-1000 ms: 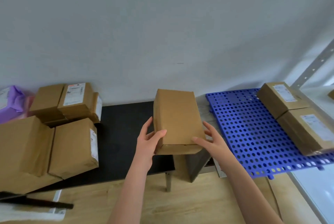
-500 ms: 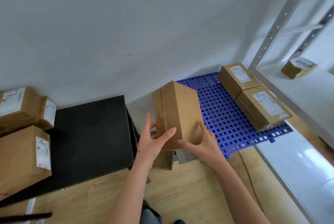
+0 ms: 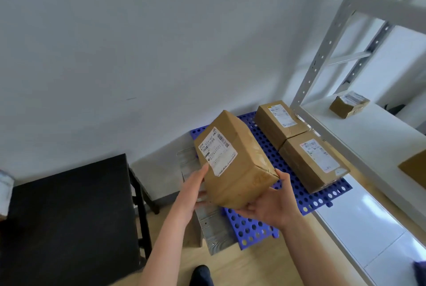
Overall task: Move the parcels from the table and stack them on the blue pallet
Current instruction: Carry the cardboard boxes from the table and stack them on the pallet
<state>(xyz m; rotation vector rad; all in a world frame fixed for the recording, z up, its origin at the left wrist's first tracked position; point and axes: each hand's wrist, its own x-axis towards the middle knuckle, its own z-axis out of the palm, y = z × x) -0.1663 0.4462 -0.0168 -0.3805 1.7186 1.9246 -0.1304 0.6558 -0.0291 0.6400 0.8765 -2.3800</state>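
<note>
I hold a brown cardboard parcel [image 3: 235, 161] tilted in the air above the left part of the blue perforated pallet [image 3: 251, 228], its white shipping label facing up. My left hand [image 3: 196, 187] grips its near left side; my right hand [image 3: 272, 205] cups its near lower corner from below. Two more labelled parcels lie end to end along the pallet's right side, one at the back [image 3: 280, 122] and one at the front [image 3: 313, 161]. The black table [image 3: 66, 214] stands at lower left.
A grey metal rack [image 3: 322, 50] with a white shelf stands right of the pallet, holding a small parcel [image 3: 349, 104] and another box at the edge [image 3: 415, 168]. A grey wooden board [image 3: 214, 230] lies left of the pallet. White wall behind; wooden floor below.
I have carried the parcel rightward from the table to above the pallet and turned it so its label faces up. The view has swung right; the table's parcels are out of view.
</note>
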